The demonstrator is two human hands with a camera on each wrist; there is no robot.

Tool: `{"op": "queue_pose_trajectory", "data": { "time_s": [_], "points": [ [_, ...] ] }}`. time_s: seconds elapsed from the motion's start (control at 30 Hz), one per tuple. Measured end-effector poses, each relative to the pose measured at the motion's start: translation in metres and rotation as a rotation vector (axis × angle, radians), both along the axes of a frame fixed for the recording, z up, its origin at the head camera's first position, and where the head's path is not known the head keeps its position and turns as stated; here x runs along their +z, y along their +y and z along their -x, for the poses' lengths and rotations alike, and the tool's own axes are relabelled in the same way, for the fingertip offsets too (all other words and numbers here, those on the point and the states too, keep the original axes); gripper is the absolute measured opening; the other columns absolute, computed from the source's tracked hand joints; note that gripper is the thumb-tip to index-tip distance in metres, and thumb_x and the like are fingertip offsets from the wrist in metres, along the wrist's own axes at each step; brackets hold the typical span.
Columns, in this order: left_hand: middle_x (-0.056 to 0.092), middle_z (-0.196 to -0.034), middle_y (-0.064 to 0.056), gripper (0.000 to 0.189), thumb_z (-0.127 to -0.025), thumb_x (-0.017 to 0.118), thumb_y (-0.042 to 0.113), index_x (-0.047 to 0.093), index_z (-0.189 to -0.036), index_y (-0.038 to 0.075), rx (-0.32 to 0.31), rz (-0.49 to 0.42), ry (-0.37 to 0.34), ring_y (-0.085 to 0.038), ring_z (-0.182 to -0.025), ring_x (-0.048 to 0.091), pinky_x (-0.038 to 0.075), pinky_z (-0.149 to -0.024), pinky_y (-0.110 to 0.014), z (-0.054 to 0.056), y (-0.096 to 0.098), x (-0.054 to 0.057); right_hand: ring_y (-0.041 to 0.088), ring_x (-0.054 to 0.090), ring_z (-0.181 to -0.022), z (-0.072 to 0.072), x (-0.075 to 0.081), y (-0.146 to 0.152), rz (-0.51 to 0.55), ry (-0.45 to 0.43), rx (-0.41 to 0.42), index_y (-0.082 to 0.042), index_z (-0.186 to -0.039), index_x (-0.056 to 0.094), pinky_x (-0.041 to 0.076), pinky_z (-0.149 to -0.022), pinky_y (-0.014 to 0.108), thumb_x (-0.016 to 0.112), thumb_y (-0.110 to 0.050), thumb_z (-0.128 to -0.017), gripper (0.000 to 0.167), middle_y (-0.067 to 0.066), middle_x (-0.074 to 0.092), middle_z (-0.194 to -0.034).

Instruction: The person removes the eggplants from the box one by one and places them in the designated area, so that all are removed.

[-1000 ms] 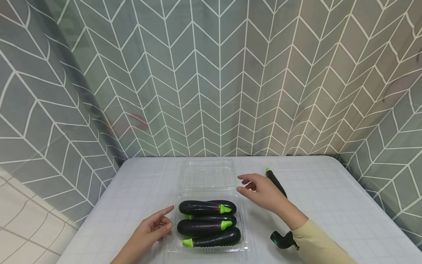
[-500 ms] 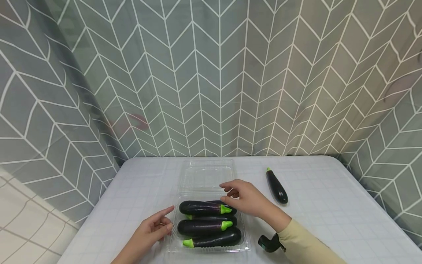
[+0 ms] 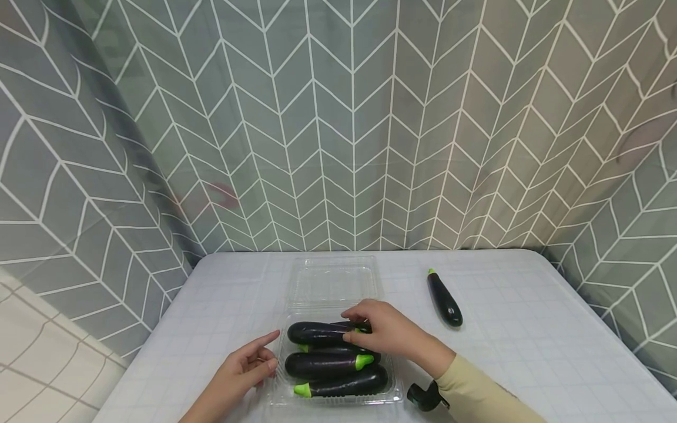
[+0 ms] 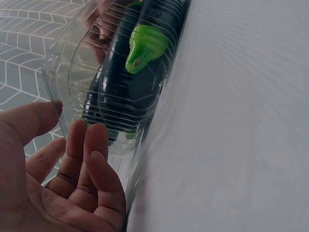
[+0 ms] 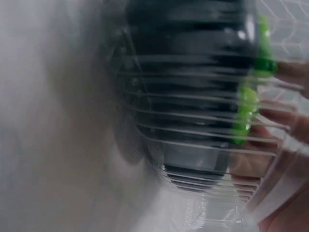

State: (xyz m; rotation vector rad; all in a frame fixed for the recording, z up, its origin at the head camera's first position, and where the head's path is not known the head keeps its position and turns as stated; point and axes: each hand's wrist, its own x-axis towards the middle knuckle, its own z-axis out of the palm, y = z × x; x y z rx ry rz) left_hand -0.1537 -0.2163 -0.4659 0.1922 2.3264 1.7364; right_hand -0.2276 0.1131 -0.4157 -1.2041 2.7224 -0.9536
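Observation:
A clear plastic clamshell box [image 3: 392, 385] holds several dark purple eggplants with bright green caps. My left hand [image 3: 245, 365] is at its left side. In the left wrist view, the thumb [image 4: 36, 118] meets the rim and the other fingers bend below it. My right hand [image 3: 388, 330] reaches over the back right of the box, thumb across the upper front eggplant [image 3: 317, 333] near its cap and fingers arched over the eggplant behind. In the blurred right wrist view, the fingers [image 5: 270, 116] show close to the green caps [image 5: 246, 116] through the ribbed wall.
The box's clear lid [image 3: 333, 282] lies folded back on the white cloth-covered table [image 3: 502, 305]. A single eggplant [image 3: 444, 299] lies on the table to the right. A black device [image 3: 425, 397] is on the right wrist. A grey patterned curtain [image 3: 338, 129] stands behind.
My right hand has moved left and down from beside the loose eggplant to over the box, its thumb and fingers equally spread. The left hand and the box stay put.

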Motion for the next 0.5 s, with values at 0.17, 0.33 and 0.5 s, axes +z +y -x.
{"op": "queue_pose_trajectory", "data": {
  "time_s": [0.17,0.33,0.5],
  "points": [
    [0.063,-0.102,-0.014,0.060,-0.097,0.065,0.023,0.041,-0.149,0.002,-0.005,0.001,0.003,-0.019,-0.082,0.064,0.053,-0.066,-0.030,0.0006,-0.0006,-0.0008,0.008,0.060,-0.095,0.0003,-0.0017,-0.0033,-0.038,0.044,0.015,-0.007,-0.118,0.071,0.050,-0.086,0.033,0.070,-0.040,-0.092,0.042,-0.003,0.066,-0.103],
    [0.063,-0.101,-0.014,0.060,-0.097,0.065,0.023,0.042,-0.149,0.002,-0.002,-0.011,-0.011,-0.020,-0.082,0.064,0.053,-0.067,-0.031,0.0002,0.0003,0.0005,0.006,0.060,-0.096,-0.0001,-0.0027,-0.0048,-0.052,0.054,0.009,-0.010,-0.117,0.072,0.050,-0.086,0.031,0.072,-0.039,-0.091,0.039,-0.005,0.067,-0.105],
    [0.063,-0.102,-0.014,0.061,-0.097,0.065,0.023,0.041,-0.149,0.003,-0.002,-0.015,-0.017,-0.020,-0.083,0.063,0.053,-0.067,-0.031,0.0003,0.0004,0.0010,0.005,0.057,-0.094,0.0006,-0.0042,-0.0067,-0.087,0.077,0.007,-0.012,-0.116,0.072,0.049,-0.083,0.027,0.074,-0.037,-0.088,0.037,-0.007,0.066,-0.104]
  ]
}}
